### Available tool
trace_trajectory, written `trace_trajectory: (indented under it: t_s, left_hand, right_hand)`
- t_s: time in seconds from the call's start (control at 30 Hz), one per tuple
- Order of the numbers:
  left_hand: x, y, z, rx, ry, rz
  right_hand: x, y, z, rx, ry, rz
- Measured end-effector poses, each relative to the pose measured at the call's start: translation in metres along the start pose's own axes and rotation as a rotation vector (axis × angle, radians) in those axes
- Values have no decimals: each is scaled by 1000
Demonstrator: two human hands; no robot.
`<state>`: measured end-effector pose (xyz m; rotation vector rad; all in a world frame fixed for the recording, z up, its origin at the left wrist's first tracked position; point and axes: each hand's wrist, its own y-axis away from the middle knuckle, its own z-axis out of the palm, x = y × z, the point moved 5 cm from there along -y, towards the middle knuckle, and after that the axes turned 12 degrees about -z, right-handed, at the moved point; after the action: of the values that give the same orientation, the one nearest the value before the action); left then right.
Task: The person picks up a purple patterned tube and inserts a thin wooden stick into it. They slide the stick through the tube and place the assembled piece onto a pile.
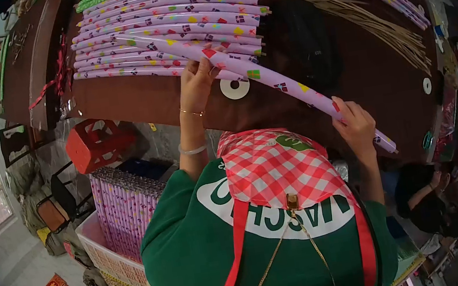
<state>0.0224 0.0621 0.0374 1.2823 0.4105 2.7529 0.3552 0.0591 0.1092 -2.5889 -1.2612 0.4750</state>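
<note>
I watched the left hand (196, 83) and right hand (355, 124), fingers pinching the long lilac patterned paper tube (279, 85) slanted across the brown worktop (146, 102). Seemed mid-roll tbh; the next move wanted even pressure at both ends.

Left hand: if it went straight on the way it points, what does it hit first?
Likely the tube row on the table: the left hand, gripping a tube, points at it. Depth is unclear, so it might pass over.
</note>
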Motion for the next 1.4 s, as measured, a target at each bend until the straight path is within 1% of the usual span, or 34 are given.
trace_trajectory:
  t_s: [0.07, 0.1, 0.13, 0.2, 0.23, 0.3, 0.37, 0.43, 0.47, 0.53, 0.6, 0.63, 0.73, 0.8, 0.83, 0.87, 0.9, 0.97, 1.0, 1.03, 1.1, 1.13, 1.2, 1.27, 1.3, 1.37, 1.4]
  left_hand:
    - [0, 1, -4, 9, -37, 45]
    - [2, 1, -1, 79, -32, 75]
    - [-1, 1, -5, 71, -28, 65]
    - [-6, 1, -20, 132, -2, 83]
    - [-7, 1, -24, 194, -1, 91]
    - [-6, 1, -26, 200, 21, 86]
    - [-10, -2, -31, 184, 28, 85]
    - [-7, 0, -29, 298, 47, 53]
    - [-6, 0, -28, 297, 46, 49]
    - [-5, 1, -29, 306, 63, 39]
    - [-4, -5, -74, 258, 137, 42]
    - [11, -6, -83, 338, 83, 104]
    - [53, 1, -106, 320, 82, 207]
    - [74, 3, -140, 317, 60, 247]
    - [80, 2, -150, 324, 57, 264]
    - [83, 4, -159, 323, 48, 244]
    - [84, 2, -163, 317, 46, 236]
    - [84, 4, -183, 386, 80, 264]
    - [84, 5, -190, 386, 21, 199]
    - [84, 4, -196, 381, 23, 195]
    - [81, 1, -196, 246, 27, 155]
    - [78, -1, -194, 246, 29, 153]
    - [73, 1, -195, 407, 11, 194]
    - [70, -1, -196, 362, 111, 145]
    - [67, -3, -205, 523, 99, 201]
    - [68, -5, -192, 646, 147, 204]
    - [71, -9, -196, 644, 155, 218]
  right_hand:
    - [1, 1, 2, -6, 3, -1]
    - [0, 1, 3, -7, 1, -7]
    - [1, 0, 4, -11, 7, 3]
    - [-2, -2, 4, -1, -23, -7]
    - [-3, -1, 4, -7, -14, 8]
    - [-3, -2, 7, -45, -143, 33]
    - [-6, -5, 7, -59, -153, 60]
    - [-5, -4, 11, -110, -228, 113]
    - [-6, -5, 11, -110, -228, 117]
    - [-4, -4, 16, -180, -316, 200]
    - [5, 5, 19, -218, -333, 241]
    - [10, 12, 21, -258, -351, 283]
    - [27, 26, 18, -249, -373, 353]
    - [28, 18, 11, -274, -407, 398]
    - [26, 13, 9, -277, -474, 411]
    - [24, 10, 10, -278, -542, 424]
    - [25, 9, 12, -276, -541, 434]
    - [24, 5, 16, -290, -551, 397]
    - [24, 3, 17, -289, -549, 403]
    - [24, 2, 18, -303, -558, 395]
    - [24, 1, 18, -320, -564, 392]
    - [24, 0, 18, -308, -543, 364]
    - [23, -4, 18, -298, -526, 328]
    - [24, -13, 17, -308, -494, 360]
    - [24, -19, 22, -307, -504, 324]
    - [31, -23, 39, -281, -444, 329]
    - [33, -27, 49, -230, -432, 306]
